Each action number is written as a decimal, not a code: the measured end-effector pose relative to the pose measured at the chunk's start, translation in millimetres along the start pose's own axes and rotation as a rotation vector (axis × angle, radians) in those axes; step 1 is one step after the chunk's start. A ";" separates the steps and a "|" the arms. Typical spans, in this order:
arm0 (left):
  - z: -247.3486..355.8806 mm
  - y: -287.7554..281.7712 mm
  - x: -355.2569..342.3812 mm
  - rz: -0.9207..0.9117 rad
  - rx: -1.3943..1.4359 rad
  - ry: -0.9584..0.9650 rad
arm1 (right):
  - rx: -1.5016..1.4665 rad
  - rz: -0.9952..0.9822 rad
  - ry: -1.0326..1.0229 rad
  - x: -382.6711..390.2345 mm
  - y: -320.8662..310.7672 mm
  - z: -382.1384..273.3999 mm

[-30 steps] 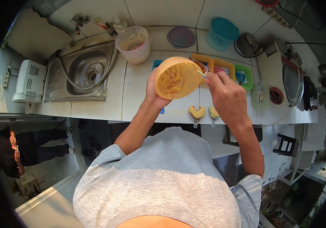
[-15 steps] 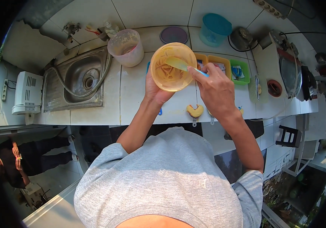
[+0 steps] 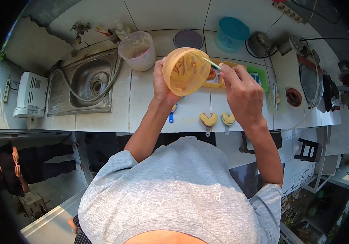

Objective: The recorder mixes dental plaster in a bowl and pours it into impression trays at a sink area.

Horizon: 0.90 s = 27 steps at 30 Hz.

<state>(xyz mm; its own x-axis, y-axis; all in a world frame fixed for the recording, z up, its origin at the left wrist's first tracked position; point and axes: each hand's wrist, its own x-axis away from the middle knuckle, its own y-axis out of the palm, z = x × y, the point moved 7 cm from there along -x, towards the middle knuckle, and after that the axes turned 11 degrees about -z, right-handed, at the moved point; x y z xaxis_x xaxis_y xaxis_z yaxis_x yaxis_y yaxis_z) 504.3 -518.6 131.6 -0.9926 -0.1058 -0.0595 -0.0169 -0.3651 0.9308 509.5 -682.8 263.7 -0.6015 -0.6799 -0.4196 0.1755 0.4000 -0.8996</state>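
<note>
My left hand [image 3: 163, 84] grips an orange plastic bowl [image 3: 167, 73] from its left side, above the counter. The bowl tilts to the right, and streaks of yellowish batter coat its inside. In my right hand [image 3: 244, 93] is a spatula [image 3: 211, 63], its pale blade edge-on at the bowl's right rim; my fingers hide most of its handle. Below the hands lie two heart-shaped moulds with yellow filling, a left mould [image 3: 208, 120] and a right mould [image 3: 227, 118], with short grey handles. A blue-handled measuring spoon [image 3: 171, 117] lies near my left wrist.
Behind my right hand stand a yellow tray [image 3: 213, 85] and a green tray [image 3: 264, 79]. A steel sink [image 3: 75, 101] is at left, beside a translucent bucket [image 3: 138, 63]. A purple lid [image 3: 188, 39] and teal container [image 3: 232, 36] sit farther back. Another person [image 3: 40, 162] is at far left.
The bowl has tipped to the right. My right hand has moved right, drawing the spatula from the bowl's middle to its right rim, uncovering the right mould.
</note>
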 end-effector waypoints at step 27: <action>-4.3 42.2 -4.0 -0.162 0.145 0.254 | -0.600 0.247 0.106 65.1 66.1 -16.0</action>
<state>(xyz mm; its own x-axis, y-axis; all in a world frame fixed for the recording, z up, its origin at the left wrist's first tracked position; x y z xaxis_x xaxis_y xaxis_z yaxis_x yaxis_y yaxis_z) 508.0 -537.6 169.5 -0.9141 -0.2910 -0.2824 -0.2073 -0.2631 0.9422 469.5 -690.8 178.9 -0.6782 -0.4724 -0.5629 -0.1291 0.8307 -0.5416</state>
